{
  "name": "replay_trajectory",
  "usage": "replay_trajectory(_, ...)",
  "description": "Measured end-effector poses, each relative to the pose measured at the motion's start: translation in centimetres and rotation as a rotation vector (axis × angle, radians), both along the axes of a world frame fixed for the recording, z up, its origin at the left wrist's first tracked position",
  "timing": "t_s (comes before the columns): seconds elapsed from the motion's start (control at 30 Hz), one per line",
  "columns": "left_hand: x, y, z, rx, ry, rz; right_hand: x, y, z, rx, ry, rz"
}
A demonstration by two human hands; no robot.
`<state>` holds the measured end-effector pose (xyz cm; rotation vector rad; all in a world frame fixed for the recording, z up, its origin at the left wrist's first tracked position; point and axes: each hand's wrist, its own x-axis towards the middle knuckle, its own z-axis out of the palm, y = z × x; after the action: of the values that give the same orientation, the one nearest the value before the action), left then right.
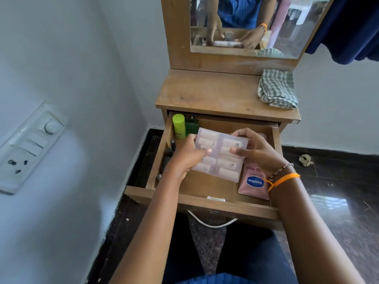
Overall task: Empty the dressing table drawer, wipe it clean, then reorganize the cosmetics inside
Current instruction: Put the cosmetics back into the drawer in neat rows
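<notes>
**A:** so closest to the camera are the two forearms reaching in. left hand [189, 154] and right hand [255, 149] both pinch a clear organizer box [220, 153] of little pale tubes by its opposite short ends, tilted, over the middle of the open drawer [207, 201]. why both hands?

**B:** I'd guess to keep it level so nothing rattles loose. Looks like the reorganizing stage. The checked cloth [275, 89] sits put aside on the tabletop [205, 93].

**A:** room to set it down?

**B:** Decent. Green bottles [184, 126] stand in the back-left corner, dark tubes [169, 154] line the left wall, a pink Vaseline tube [254, 181] lies front-right. Bare floor in the middle, though the box's right edge sits just beside the Vaseline.
</notes>
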<state>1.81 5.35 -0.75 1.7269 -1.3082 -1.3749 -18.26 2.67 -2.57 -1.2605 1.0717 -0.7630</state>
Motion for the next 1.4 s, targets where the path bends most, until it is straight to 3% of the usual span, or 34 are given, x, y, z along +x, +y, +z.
replay_trajectory(0.2, -1.1, -0.1, -1.7, -0.073, -0.239, -0.094, -0.4, -0.1, -0.9, 0.081, 0.142, 0.147)
replay_trajectory(0.37, -1.6, 0.1, -3.4, -0.025, -0.417, -0.174, 0.0, -0.1, -1.7, 0.155, 0.373, 0.312)
replay_trajectory(0.53, -1.9, 0.2, -4.2, -0.063, -0.452, -0.183, 0.2, -0.2, -2.1, 0.166, 0.466, 0.304)
replay_trajectory(0.73, -2.1, -0.2, -4.6, -0.052, -0.480, -0.200, -0.2, -1.4, -2.7, -0.153, 0.654, 0.047)
replay_trajectory(0.8, -2.2, -0.3, -4.8, -0.059, -0.497, -0.206, -0.1, -2.0, -2.8, -0.264, 0.799, -0.003)
replay_trajectory(0.93, -2.4, -0.5, -5.2, -0.046, -0.607, -0.291, 0.9, -2.8, -2.8, -0.400, 1.122, 0.280)
replay_trajectory(1.13, -2.5, -0.5, -5.6, -0.031, -0.706, -0.341, 1.0, -2.9, -2.5, -0.434, 1.240, 0.399)
replay_trajectory(1.4, -2.7, -0.2, -5.5, -0.031, -0.798, -0.409, 0.8, -2.0, -3.1, -0.456, 1.202, 0.328)
